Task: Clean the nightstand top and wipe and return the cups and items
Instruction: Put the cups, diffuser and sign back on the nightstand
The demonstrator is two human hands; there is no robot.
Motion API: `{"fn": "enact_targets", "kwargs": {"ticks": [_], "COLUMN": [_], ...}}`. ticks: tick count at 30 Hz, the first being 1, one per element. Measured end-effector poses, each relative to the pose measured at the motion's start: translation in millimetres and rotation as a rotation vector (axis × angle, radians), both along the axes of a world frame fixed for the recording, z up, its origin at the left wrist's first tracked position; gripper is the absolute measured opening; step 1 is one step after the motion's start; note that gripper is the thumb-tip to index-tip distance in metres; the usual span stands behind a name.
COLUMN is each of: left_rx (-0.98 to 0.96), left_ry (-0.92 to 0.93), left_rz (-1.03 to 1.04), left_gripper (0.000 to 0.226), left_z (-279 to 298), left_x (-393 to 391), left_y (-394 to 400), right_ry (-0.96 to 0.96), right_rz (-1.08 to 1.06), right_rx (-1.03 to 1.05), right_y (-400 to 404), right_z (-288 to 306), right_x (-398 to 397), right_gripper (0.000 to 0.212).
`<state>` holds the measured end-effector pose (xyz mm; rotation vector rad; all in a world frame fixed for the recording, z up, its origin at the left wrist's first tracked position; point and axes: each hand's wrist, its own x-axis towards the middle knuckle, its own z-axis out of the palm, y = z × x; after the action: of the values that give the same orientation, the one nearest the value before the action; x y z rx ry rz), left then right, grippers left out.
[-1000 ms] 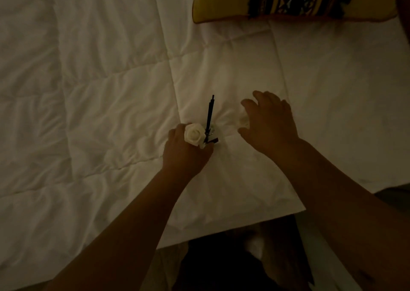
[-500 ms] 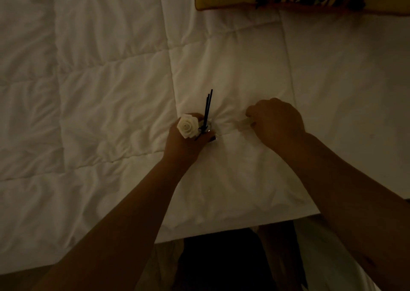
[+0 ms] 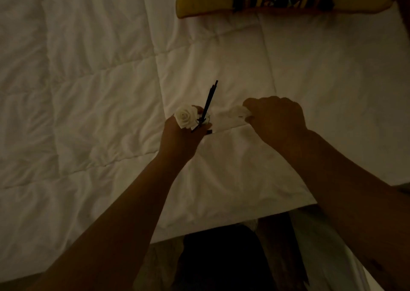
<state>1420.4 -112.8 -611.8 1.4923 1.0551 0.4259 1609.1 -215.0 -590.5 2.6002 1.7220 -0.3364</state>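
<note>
- The left hand is curled round a small holder that carries a white rose and a few thin dark sticks; it is held just over the bed, near the bed's front edge.
- The holder itself is mostly hidden by the fingers and the dim light; whether it is glass I cannot tell.
- The right hand is clenched on a bunched white cloth, which lies against the quilt just beside the holder.
- Judged from its look, the holder is small and light, but top-heavy with the sticks standing tall and tilted; the sticks look loose and could slide out if it tips.
- The rose looks soft and easily crushed, so the best hold is low on the holder's body, as the left hand has it, with the cloth wiping round the sides.
- The cloth is limp and will bunch; it needs a full grip.
- A yellow patterned pillow lies at the far side, well apart from both hands.
- The soft, rumpled quilt would be an unsteady place to stand the holder.
- The nightstand is not in view.
</note>
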Motion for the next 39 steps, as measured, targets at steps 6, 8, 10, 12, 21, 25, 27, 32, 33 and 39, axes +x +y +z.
{"fn": "enact_targets", "kwargs": {"ticks": [6, 8, 10, 12, 21, 25, 27, 32, 33, 39], "left_rx": [-0.042, -0.001, 0.062, 0.093, 0.026, 0.055, 0.097, 0.108, 0.079, 0.11], "left_ry": [-0.04, -0.024, -0.004, 0.02, -0.064, -0.093, -0.108, -0.069, -0.048, -0.104], "left_rz": [-0.156, -0.243, -0.349, -0.44, -0.741, -0.863, -0.94, -1.037, -1.054, -1.228], "left_gripper": [0.027, 0.028, 0.028, 0.028, 0.031, 0.033, 0.036, 0.032, 0.035, 0.028], "left_z": [7.6, 10.0, 15.1, 21.8, 35.3, 36.7, 38.8, 21.6, 19.9, 25.6], "left_x": [38.7, 50.0, 63.0, 77.2, 140.4, 162.1, 173.2, 188.4, 190.6, 200.1], "left_y": [-16.1, -23.4, -35.6, -50.7, -143.1, -196.7, -233.6, -310.1, -329.2, -442.6], "right_ry": [0.018, 0.02, 0.012, 0.017, 0.061, 0.062, 0.061, 0.031, 0.032, 0.028], "right_rz": [-0.132, -0.187, -0.244, -0.309, -0.597, -0.697, -0.771, -0.919, -0.943, -1.085], "right_rx": [0.022, 0.006, -0.019, -0.037, -0.126, -0.157, -0.15, -0.169, -0.17, -0.172], "right_y": [-44.9, -63.2, -85.7, -110.9, -232.5, -290.4, -327.8, -408.4, -427.9, -539.2], "right_z": [19.3, 23.1, 28.2, 33.4, 48.7, 46.2, 45.9, 39.5, 37.1, 32.8], "right_x": [10.2, 12.2, 15.1, 18.9, 29.0, 28.5, 27.3, 17.1, 13.7, -5.0], "right_gripper": [0.015, 0.017, 0.018, 0.019, 0.015, 0.02, 0.023, 0.024, 0.022, 0.015]}}
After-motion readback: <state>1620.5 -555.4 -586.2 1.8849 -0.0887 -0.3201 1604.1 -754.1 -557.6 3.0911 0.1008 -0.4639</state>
